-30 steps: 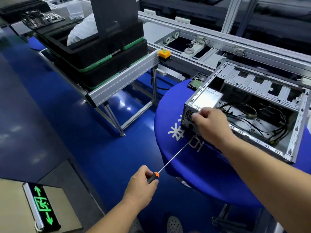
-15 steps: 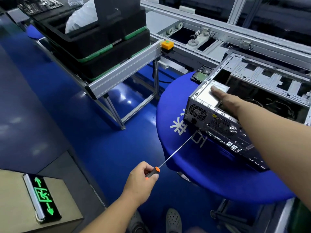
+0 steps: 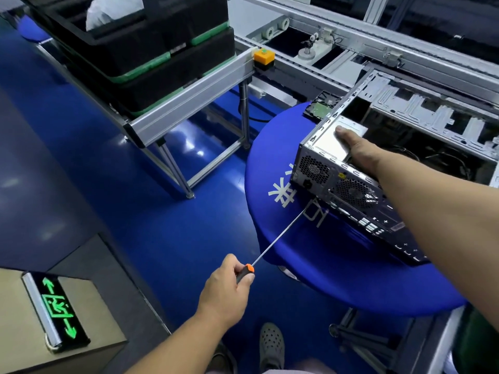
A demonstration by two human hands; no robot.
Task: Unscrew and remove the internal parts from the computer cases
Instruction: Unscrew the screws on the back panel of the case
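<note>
Right hand point(image 3: 356, 149) moved off rear corner of computer case point(image 3: 351, 184) onto silver power supply point(image 3: 333, 140) inside, thumb flat on top, other fingers hidden behind its edge: grip cannot tell
Left hand point(image 3: 226, 287) same as before, clenched round orange-black handle of long screwdriver point(image 3: 278, 238), tip at case rear panel under fan grille
Case lies open-side-up on round blue table point(image 3: 310, 265)
Judgement: right hand braces supply while a rear screw is worked; supply not yet out
</note>
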